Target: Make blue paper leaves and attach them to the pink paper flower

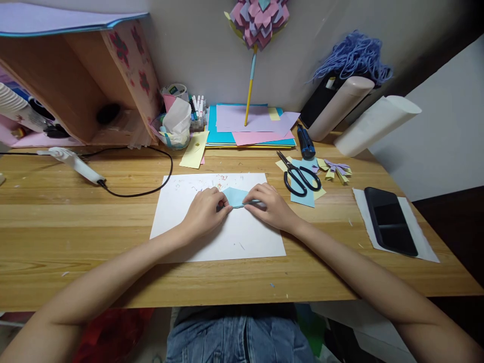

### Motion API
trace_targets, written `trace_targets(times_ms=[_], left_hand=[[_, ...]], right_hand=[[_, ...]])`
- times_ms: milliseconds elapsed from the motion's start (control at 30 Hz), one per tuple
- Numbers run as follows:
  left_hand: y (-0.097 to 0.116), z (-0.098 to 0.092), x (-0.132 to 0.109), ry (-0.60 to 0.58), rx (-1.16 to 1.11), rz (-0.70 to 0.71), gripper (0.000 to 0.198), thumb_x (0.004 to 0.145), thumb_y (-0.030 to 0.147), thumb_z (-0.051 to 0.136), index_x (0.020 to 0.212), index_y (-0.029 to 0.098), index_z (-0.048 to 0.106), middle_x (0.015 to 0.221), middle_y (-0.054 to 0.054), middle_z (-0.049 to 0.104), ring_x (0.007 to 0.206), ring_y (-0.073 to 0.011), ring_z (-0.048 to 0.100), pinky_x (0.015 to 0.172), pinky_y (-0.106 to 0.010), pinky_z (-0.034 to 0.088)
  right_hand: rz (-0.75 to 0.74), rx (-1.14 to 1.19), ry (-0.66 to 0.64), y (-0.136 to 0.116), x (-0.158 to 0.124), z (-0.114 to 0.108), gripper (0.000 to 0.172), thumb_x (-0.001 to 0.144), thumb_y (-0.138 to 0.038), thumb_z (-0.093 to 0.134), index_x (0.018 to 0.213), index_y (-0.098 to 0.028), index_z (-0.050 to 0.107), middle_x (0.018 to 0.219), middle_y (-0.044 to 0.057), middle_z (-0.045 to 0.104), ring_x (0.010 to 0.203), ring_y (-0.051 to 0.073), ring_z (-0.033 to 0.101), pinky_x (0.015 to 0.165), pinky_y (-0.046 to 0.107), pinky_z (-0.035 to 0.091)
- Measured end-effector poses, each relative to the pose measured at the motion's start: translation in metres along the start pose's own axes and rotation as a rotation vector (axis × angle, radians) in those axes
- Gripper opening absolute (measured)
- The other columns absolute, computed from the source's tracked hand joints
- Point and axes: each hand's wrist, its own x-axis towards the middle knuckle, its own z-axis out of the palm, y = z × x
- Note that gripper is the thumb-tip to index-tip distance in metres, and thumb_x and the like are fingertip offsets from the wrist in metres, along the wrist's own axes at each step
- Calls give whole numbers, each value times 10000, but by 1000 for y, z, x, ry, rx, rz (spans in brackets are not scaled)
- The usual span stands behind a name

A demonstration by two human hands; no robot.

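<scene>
A small piece of light blue paper (235, 195) lies over the white sheet (227, 237), its near edge folded or rolled. My left hand (207, 209) pinches that near edge at the left end between thumb and fingers. At the right end, my right hand (270, 204) grips the same edge, with a thin blue strip showing under its fingers. Both hands rest low, close to the white sheet. To the right of them, black-handled scissors (300, 176) lie partly spread on blue and yellow paper scraps (307, 199).
A glue gun (77, 165) with a black cord lies at the left. Behind stand a cardboard box (130, 75), a basket (176, 133), stacked coloured paper (223, 132) and a paper flower (260, 22). A utility knife (305, 142) and a phone (391, 222) are at the right.
</scene>
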Motion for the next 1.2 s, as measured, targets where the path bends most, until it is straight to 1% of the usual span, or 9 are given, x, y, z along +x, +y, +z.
trace_targets(times_ms=[133, 200, 300, 500, 667, 800, 933, 1067, 1200], left_hand=[[3, -1, -2, 24, 74, 75, 132, 801, 284, 510, 759, 182, 582, 782, -36, 584, 750, -173, 498, 701, -326, 341], [4, 0, -3, 21, 94, 99, 135, 812, 268, 491, 764, 179, 581, 779, -36, 591, 742, -170, 500, 695, -323, 338], [4, -1, -2, 4, 93, 88, 141, 814, 269, 486, 770, 179, 585, 779, -40, 595, 727, -168, 502, 678, -315, 344], [1, -4, 1, -38, 26, -53, 182, 781, 342, 521, 760, 186, 613, 791, -53, 579, 739, -182, 517, 657, -303, 374], [-4, -8, 4, -75, -22, -149, 253, 740, 426, 539, 705, 189, 622, 769, -52, 582, 717, -184, 529, 618, -289, 377], [-9, -10, 7, -102, -27, -187, 307, 710, 481, 553, 669, 185, 624, 754, -54, 604, 685, -178, 531, 588, -284, 366], [-11, -12, 9, -107, -17, -199, 306, 683, 485, 579, 625, 188, 622, 740, -50, 625, 678, -174, 534, 577, -280, 352], [-12, -14, 10, -114, -12, -207, 322, 667, 503, 590, 581, 193, 611, 683, -40, 633, 621, -164, 523, 553, -284, 333], [-13, -14, 10, -111, -7, -221, 355, 650, 531, 594, 536, 195, 581, 646, -33, 629, 577, -153, 503, 525, -283, 310]], right_hand=[[-105, -28, -8, -3, -1, 4, 100, 836, -237, 514, 814, -190, 600, 807, 51, 575, 804, 187, 465, 747, 334, 385], [-108, -59, -13, -4, 0, 5, 119, 849, -222, 484, 815, -181, 591, 815, 61, 576, 808, 191, 458, 739, 332, 387], [-79, -109, -28, -7, 0, 7, 116, 849, -206, 467, 823, -171, 574, 831, 68, 571, 813, 195, 447, 742, 335, 382], [82, -96, -43, -9, 2, 6, 73, 825, -236, 511, 808, -180, 556, 830, 53, 546, 814, 189, 444, 740, 328, 379], [233, -39, -74, -3, 6, 2, 131, 783, -310, 573, 723, -193, 570, 774, 39, 548, 793, 192, 468, 723, 334, 380], [325, -14, -86, 0, 10, 0, 154, 736, -322, 611, 655, -193, 585, 725, 34, 562, 753, 189, 491, 676, 324, 383], [402, -22, -104, 2, 12, -7, 190, 688, -353, 635, 600, -190, 594, 691, 31, 572, 694, 176, 503, 608, 298, 376], [498, -11, -196, 7, 12, -17, 210, 676, -377, 623, 590, -186, 603, 661, 21, 576, 603, 142, 496, 525, 262, 349], [559, 17, -275, 15, 11, -26, 226, 664, -403, 613, 595, -189, 591, 616, -2, 560, 544, 118, 473, 479, 241, 326]])
